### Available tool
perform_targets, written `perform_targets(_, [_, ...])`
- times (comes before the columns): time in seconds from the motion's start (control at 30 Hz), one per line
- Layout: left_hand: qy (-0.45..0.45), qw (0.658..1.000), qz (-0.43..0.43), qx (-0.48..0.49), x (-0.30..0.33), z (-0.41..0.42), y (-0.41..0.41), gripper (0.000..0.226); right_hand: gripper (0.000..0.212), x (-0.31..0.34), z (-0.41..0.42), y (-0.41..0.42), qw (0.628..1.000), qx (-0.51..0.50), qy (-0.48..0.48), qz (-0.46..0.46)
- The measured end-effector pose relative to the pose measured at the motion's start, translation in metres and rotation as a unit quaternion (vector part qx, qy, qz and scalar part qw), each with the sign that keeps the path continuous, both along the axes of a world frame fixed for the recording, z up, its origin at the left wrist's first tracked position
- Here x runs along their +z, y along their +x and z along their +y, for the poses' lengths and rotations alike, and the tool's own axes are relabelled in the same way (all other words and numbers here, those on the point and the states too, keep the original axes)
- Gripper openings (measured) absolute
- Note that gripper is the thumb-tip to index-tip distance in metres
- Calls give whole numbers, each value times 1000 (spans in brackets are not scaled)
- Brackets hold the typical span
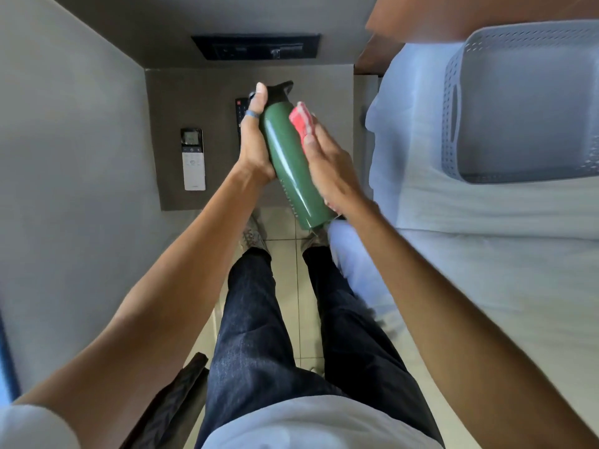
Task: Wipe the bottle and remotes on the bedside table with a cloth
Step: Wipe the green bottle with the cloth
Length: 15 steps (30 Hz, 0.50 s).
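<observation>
A green bottle [288, 163] with a black cap is held tilted above the front of the grey bedside table [168, 102]. My left hand [254, 140] grips its left side, thumb up near the cap. My right hand [330, 163] presses a red cloth [301, 123] against the bottle's upper right side. A white remote [193, 160] lies on the table's left part. A black remote [240, 115] lies further back, mostly hidden behind my left hand.
A black socket panel [256, 47] is set in the wall behind the table. On the right is a bed with pale sheets [486, 254] and a grey perforated basket [525, 102] on it. My legs stand on a tiled floor [288, 254].
</observation>
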<state>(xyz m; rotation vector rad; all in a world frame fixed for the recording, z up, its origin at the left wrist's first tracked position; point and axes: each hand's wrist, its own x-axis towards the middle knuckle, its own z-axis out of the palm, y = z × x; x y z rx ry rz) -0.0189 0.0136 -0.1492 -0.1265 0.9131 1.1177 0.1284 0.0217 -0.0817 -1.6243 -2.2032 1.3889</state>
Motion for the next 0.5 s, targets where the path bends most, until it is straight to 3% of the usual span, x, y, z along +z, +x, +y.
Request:
perform_targets(0.1, [-21,999,22,13,1,-8,-6,80,48,2,-5,22,996,20,-86,27])
perform_targets(0.27, [-39,997,46,41,-1,-5,-6,68,53,6,-67,39,994,72,83,29])
perform_targets(0.4, [6,1000,-18,-19,-5,-10,9,70,75,2,-33,13,996,55,61,17])
perform_targets(0.5, [-3,999,-35,-8,-5,-11,7,65,80,2,-18,3,993,92,78,10])
